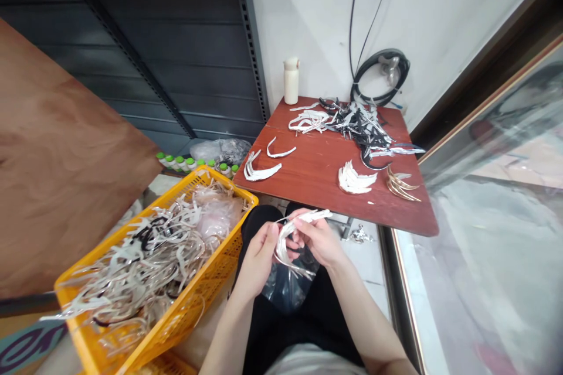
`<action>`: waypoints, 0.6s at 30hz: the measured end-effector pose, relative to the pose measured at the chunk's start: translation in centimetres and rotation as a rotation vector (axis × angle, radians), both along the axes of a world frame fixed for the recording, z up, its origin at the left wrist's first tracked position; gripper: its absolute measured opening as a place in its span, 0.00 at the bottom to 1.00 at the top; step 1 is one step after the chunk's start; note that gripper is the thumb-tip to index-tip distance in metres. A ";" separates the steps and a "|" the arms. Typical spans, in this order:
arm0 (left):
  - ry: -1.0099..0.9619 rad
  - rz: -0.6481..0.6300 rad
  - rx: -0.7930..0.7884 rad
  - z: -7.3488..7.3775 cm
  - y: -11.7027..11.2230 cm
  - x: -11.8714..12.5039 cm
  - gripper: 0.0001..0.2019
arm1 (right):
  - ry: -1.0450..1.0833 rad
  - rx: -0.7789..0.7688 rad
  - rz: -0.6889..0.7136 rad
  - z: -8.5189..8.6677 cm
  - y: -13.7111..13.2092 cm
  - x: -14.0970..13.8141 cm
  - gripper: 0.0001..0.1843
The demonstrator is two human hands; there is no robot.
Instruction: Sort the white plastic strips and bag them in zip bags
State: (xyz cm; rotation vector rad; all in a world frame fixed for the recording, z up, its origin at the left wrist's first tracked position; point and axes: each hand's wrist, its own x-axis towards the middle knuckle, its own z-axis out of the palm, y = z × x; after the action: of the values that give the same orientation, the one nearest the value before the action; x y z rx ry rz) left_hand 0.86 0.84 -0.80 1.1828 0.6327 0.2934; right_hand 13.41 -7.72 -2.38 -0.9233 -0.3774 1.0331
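Above my lap, my right hand grips a bundle of curved white strips, their ends fanning out at the top right and below. My left hand is closed at the bundle's left side, and a thin strip runs from its thumb and finger toward the right hand. Part of the fingers is hidden behind the strips. On the red-brown table just ahead lie a stack of white curved strips, a single curved strip, another white stack and several gold curved pieces.
A yellow crate full of tangled strips stands at my left. At the table's back are a mixed black and silver pile, a cream bottle and a coiled black cable. Green-capped bottles line the floor. Glass borders the right.
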 end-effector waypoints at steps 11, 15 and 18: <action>-0.064 -0.173 0.111 1.0 0.4 -0.9 0.11 | -0.036 0.126 0.198 -0.4 -0.5 0.5 0.19; -0.037 -0.210 0.170 1.4 0.3 -1.2 0.09 | -0.108 0.135 0.305 -0.4 -0.5 0.4 0.20; -0.040 -0.203 0.156 1.4 0.3 -1.2 0.10 | -0.122 0.095 0.268 -0.5 -0.4 0.1 0.17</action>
State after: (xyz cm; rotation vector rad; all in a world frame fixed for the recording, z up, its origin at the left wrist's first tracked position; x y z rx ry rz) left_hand -0.29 1.15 0.61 1.3769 0.4568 0.1962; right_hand 13.49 -8.16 -2.84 -0.8672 -0.6606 1.1947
